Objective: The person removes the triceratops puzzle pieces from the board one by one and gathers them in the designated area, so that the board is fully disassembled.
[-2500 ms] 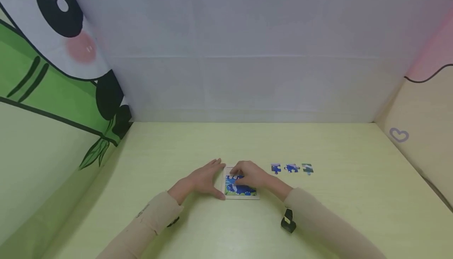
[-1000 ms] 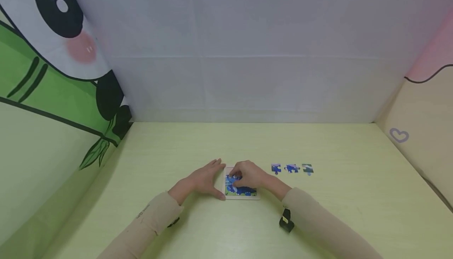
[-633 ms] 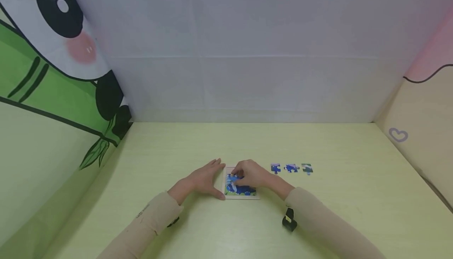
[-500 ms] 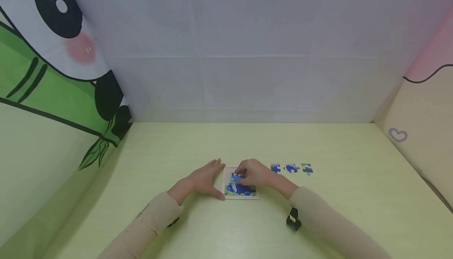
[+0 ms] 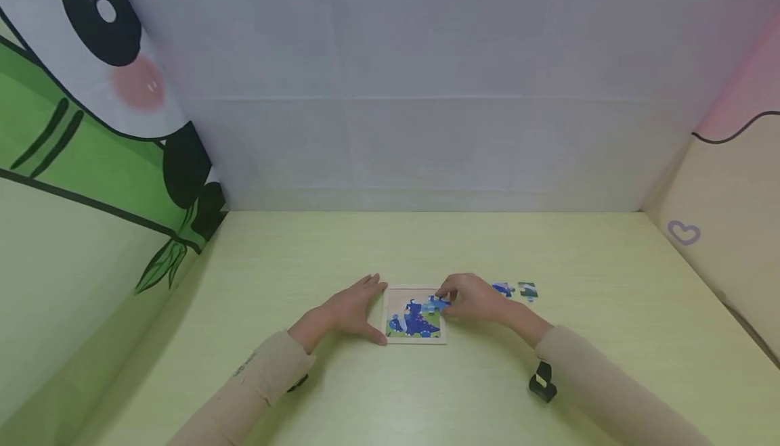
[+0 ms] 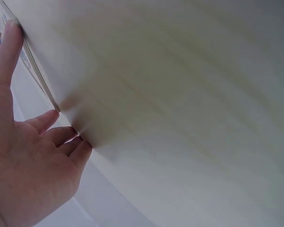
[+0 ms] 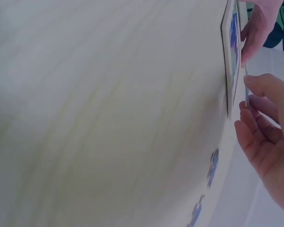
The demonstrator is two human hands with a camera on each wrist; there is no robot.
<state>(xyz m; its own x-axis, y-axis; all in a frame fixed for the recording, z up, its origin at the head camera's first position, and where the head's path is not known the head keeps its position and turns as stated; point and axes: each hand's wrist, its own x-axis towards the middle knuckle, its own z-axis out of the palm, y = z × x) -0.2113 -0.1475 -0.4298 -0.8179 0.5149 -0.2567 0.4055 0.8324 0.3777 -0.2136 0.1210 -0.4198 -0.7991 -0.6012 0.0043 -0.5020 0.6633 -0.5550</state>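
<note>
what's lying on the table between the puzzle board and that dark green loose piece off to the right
In the head view, the right hand, pinching a blue piece, and one loose blue piece lie between the puzzle board and the dark green piece.

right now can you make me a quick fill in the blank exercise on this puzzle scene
1. The right hand pinches a blue ____ piece over the puzzle board.
2. The left hand rests against the board's ____ edge.
3. The number of loose pieces lying on the table beyond the right hand is ____.
4. The table's colour is pale ____.

Missing words: puzzle; left; two; green
</note>
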